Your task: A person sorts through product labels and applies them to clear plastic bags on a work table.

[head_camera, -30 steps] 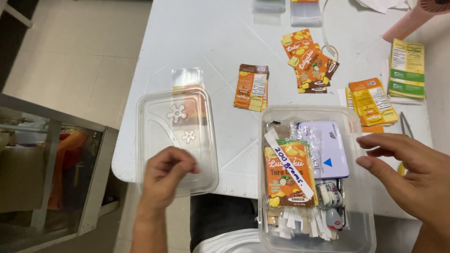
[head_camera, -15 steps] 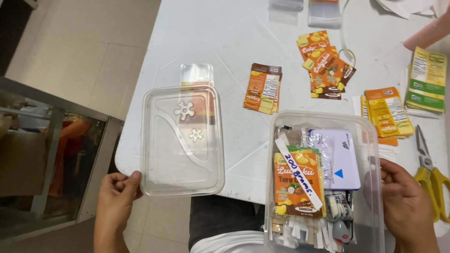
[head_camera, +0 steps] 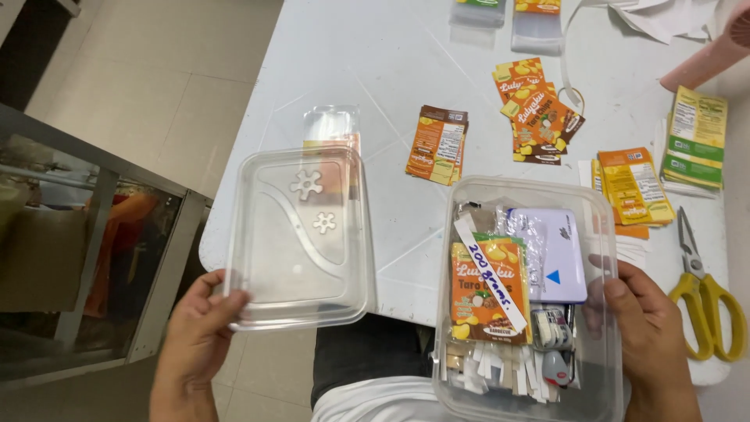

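My left hand (head_camera: 195, 332) grips the near left corner of a clear plastic lid (head_camera: 301, 234), thumb on top, holding it over the table's front edge. My right hand (head_camera: 648, 336) clasps the right wall of a clear plastic box (head_camera: 601, 227) that overhangs the table toward my lap. Inside the box lie an orange snack label (head_camera: 486, 293) with a white paper strip across it, a white card with a blue triangle (head_camera: 553, 254), a small tape dispenser (head_camera: 551, 328) and several paper slips.
The white table (head_camera: 375, 62) carries stacks of orange and brown labels (head_camera: 437, 144), more orange labels (head_camera: 539, 109), yellow labels (head_camera: 633, 184), green-and-yellow labels (head_camera: 694, 137) and yellow-handled scissors (head_camera: 703, 293) at the right. Clear pouches (head_camera: 539, 19) lie at the far edge. A glass cabinet (head_camera: 70, 258) stands left.
My left hand dropped off the lid's top to its near left corner and closed on it. My right hand came down from above the box and gripped its right wall.
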